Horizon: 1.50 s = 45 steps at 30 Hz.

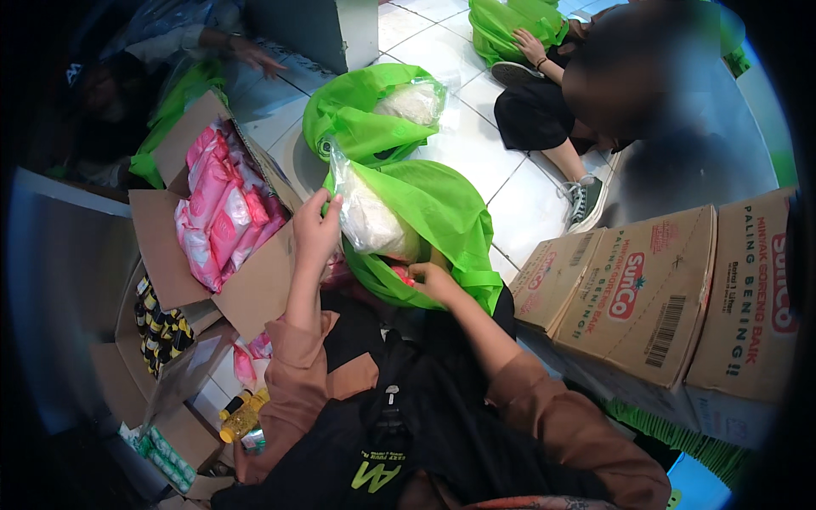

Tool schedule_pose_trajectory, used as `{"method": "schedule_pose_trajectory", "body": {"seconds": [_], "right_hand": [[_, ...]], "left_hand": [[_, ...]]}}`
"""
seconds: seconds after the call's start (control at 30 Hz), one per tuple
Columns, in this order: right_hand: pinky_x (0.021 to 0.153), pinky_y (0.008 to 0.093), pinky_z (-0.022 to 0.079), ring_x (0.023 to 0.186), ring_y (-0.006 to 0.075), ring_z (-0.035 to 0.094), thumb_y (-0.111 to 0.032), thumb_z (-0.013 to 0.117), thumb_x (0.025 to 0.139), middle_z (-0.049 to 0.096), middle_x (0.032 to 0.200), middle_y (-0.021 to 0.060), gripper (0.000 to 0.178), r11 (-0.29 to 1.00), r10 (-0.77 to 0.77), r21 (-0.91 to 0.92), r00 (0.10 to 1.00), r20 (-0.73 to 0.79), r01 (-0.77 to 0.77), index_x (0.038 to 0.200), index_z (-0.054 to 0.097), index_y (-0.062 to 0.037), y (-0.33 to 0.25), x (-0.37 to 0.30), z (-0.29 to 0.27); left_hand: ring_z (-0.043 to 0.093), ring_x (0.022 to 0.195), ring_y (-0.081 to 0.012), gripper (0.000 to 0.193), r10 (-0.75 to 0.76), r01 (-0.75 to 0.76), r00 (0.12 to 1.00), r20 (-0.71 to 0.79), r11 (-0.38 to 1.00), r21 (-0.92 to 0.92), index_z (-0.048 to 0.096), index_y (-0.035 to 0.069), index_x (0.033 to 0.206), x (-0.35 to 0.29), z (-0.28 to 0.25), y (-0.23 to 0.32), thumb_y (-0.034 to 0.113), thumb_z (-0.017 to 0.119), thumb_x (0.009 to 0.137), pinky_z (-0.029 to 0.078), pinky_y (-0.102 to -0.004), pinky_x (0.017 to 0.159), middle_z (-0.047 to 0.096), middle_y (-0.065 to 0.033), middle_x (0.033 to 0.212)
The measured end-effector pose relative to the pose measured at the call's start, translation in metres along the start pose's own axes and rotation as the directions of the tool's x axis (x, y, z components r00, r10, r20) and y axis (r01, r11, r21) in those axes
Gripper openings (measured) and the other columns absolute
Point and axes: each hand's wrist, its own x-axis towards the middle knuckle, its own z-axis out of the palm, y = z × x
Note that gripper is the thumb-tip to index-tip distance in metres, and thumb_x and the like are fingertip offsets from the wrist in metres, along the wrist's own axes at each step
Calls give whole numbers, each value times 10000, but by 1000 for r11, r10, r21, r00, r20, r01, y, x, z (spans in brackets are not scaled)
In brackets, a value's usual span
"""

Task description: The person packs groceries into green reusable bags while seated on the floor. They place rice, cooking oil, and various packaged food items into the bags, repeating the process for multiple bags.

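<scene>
In front of me sits a green fabric bag (455,204) with its mouth toward me. A clear plastic bag of white grains, likely rice (374,217), rests in its opening, the loose plastic top sticking up. My left hand (316,228) is closed at the bag's left rim, its fingertips against the clear plastic. On the near right rim, my right hand (432,282) has its fingers closed on the green fabric. Beside those fingers shows something pinkish-red (403,274), partly hidden inside.
Left: an open carton (160,255) of pink packs (225,212), dark-and-yellow bottles (166,331) and a yellow bottle (242,421). Ahead: another green bag (340,106) with a clear bag. Right: stacked cartons (633,293). One person (535,110) sits far right with a green bag; another person's hand (255,55) is far left.
</scene>
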Motion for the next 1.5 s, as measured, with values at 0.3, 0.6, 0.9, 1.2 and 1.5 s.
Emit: {"method": "schedule_pose_trajectory", "body": {"seconds": [0.3, 0.6, 0.9, 1.2, 1.5], "right_hand": [[961, 386, 460, 1082, 295, 603, -170, 701, 794, 499, 1327, 211, 139, 990, -122, 89, 986, 117, 112, 875, 648, -69, 29, 15, 2], [939, 482, 488, 1106, 371, 604, -239, 575, 893, 458, 1418, 236, 265, 957, -221, -207, 973, -63, 204, 1117, 697, -170, 52, 4, 26], [720, 358, 533, 761, 288, 691, 18, 613, 658, 715, 871, 181, 390, 882, 244, -395, 966, -89, -259, 1014, 747, -69, -19, 6, -90], [812, 378, 523, 877, 256, 695, -132, 748, 734, 729, 962, 155, 356, 995, 83, -69, 971, 222, -70, 1058, 679, -5, 5, 8, -16], [1010, 436, 425, 1226, 368, 535, -302, 648, 890, 614, 1244, 229, 376, 824, 113, -528, 853, 509, 206, 1171, 658, -52, 6, 14, -31]], "left_hand": [[543, 741, -327, 236, 138, -142, 989, -54, 988, -63, 570, -30, 942, -31, 2, 16, 147, 700, 854, 451, -412, 675, 572, -189, 862], [462, 1259, -273, 434, 653, -753, 655, 379, 601, 267, 594, 167, 1206, -107, 65, 59, 224, 655, 780, 291, -508, 1040, 533, -106, 1262], [361, 1319, -255, 482, 59, -663, 749, 660, 63, 746, 573, 144, 1341, -100, 74, 25, 271, 523, 879, 234, -515, 1101, 462, -44, 1327], [205, 1470, -302, 484, 33, -655, 748, 663, 200, 729, 560, 115, 1376, -104, 118, 0, 302, 487, 936, 29, -584, 1173, 384, -62, 1521], [626, 875, -204, 146, 537, -509, 837, -108, 835, 208, 680, 144, 859, -164, 17, -2, 166, 668, 716, 454, -382, 791, 643, -2, 895]]}}
